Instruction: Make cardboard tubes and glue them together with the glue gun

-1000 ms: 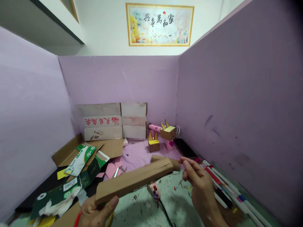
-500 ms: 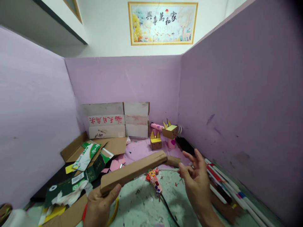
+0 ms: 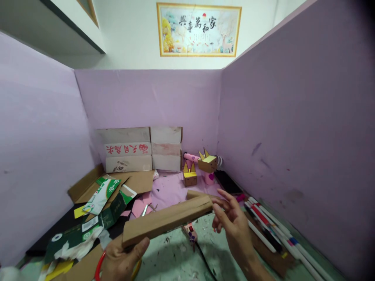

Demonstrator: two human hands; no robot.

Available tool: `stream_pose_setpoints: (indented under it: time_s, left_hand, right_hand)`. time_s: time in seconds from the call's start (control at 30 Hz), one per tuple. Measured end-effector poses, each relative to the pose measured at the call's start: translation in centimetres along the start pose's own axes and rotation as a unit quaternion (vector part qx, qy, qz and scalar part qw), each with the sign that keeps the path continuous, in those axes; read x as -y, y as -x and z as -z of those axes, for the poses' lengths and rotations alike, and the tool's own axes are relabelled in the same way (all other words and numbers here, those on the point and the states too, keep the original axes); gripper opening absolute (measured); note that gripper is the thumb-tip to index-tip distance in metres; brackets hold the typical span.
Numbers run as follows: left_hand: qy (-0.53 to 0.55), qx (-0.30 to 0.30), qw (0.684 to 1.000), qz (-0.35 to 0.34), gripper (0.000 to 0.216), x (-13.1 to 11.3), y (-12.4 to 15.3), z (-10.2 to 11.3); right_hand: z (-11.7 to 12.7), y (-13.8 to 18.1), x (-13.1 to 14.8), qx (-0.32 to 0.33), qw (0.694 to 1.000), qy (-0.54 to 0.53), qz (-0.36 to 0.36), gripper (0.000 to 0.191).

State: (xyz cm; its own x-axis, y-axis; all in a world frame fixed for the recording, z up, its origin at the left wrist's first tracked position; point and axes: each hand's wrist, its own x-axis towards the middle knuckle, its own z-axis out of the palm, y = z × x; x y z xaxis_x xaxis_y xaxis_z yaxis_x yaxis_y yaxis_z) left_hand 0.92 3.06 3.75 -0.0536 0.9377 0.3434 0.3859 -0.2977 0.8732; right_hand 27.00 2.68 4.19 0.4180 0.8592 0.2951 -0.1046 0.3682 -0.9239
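My left hand (image 3: 124, 259) grips the near end of a long folded cardboard bar (image 3: 166, 219), fingers underneath and thumb along its lower edge. The bar slants up to the right. At its far end is my right hand (image 3: 233, 224), thumb and fingers apart; whether a fingertip touches the cardboard I cannot tell. Behind that end lies another cardboard strip (image 3: 195, 194), partly hidden. Below the bar, a pink patterned glue gun (image 3: 191, 233) with a black cord rests on the table, its upper part covered. Part of a red loop (image 3: 99, 267) and a yellow one show beside my left hand.
Two cardboard animal heads with pointed ears, one low (image 3: 190, 178) and one raised (image 3: 207, 164), stand at the back. A black phone (image 3: 228, 182) and several markers (image 3: 269, 226) lie right. Scissors (image 3: 145, 210), pink scraps and cut packaging (image 3: 117, 210) fill the left.
The bar's far end has shifted right and slightly down, now covering more of the glue gun. My right hand has come left to that end. The view has shifted slightly.
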Motion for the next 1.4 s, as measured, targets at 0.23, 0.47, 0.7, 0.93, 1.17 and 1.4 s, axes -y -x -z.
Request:
stream_pose_setpoints:
  time_s: [0.23, 0.47, 0.7, 0.93, 1.17, 1.4]
  left_hand:
    - [0.053, -0.037, 0.998, 0.020, 0.033, -0.8, 0.7, -1.1]
    - [0.082, -0.019, 0.996, 0.012, 0.030, -1.3, 1.0, -1.2]
    - [0.231, 0.006, 0.967, 0.109, 0.026, -1.5, -0.7, -0.1]
    - [0.236, 0.083, 0.961, 0.121, 0.033, -1.5, -0.8, 0.6]
    - [0.201, 0.105, 0.964, 0.142, 0.049, -2.0, -0.2, -0.4]
    - [0.208, 0.029, 0.974, 0.084, 0.043, -2.5, -0.7, 1.1]
  right_hand:
    - [-0.3, 0.1, 0.1, 0.090, 0.991, 0.004, -0.096, 0.060]
    - [-0.8, 1.0, -0.5, 0.002, 0.997, -0.027, -0.066, 0.057]
    - [0.8, -0.5, 1.0, -0.012, 0.982, 0.187, -0.021, 0.047]
    - [0.6, 1.5, 2.0, 0.376, 0.913, 0.084, -0.134, 0.051]
    - [-1.7, 4.8, 1.8, 0.458, 0.835, 0.259, -0.161, 0.053]
    - [-1.9, 4.4, 1.4, 0.426, 0.850, 0.244, -0.188, 0.038]
